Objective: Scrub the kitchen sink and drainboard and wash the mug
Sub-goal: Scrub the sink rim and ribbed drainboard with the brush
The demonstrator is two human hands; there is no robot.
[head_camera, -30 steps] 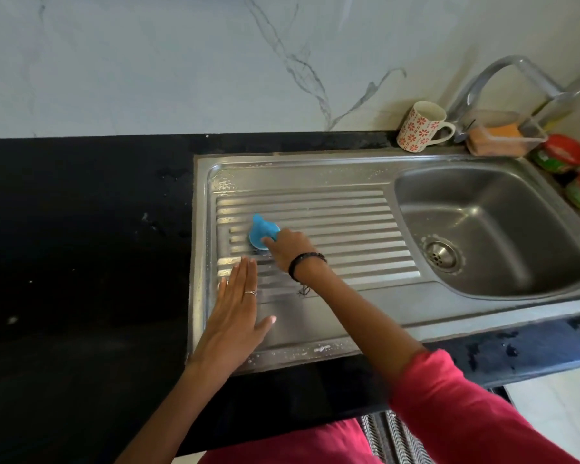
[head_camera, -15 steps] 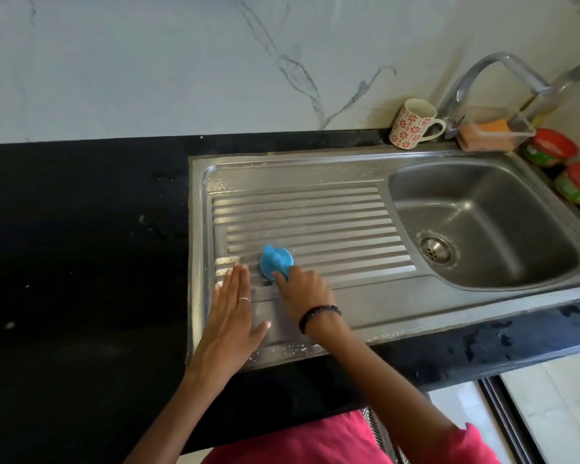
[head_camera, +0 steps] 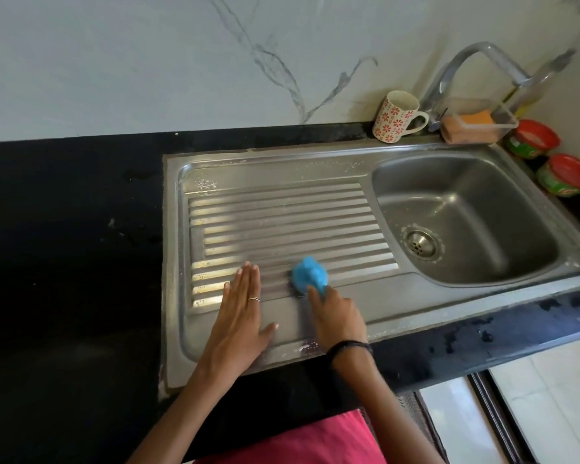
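right hand point(head_camera: 337, 316) fingers grip blue scrubber point(head_camera: 308, 274) on drainboard point(head_camera: 282, 212) | left hand point(head_camera: 240, 314) flat, fingers straight

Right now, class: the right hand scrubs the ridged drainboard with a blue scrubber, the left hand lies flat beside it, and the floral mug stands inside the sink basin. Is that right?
Not quite. The floral mug stands on the black counter behind the sink basin, by the tap, as the head view shows. The rest holds: right hand, blue scrubber, drainboard, flat left hand.
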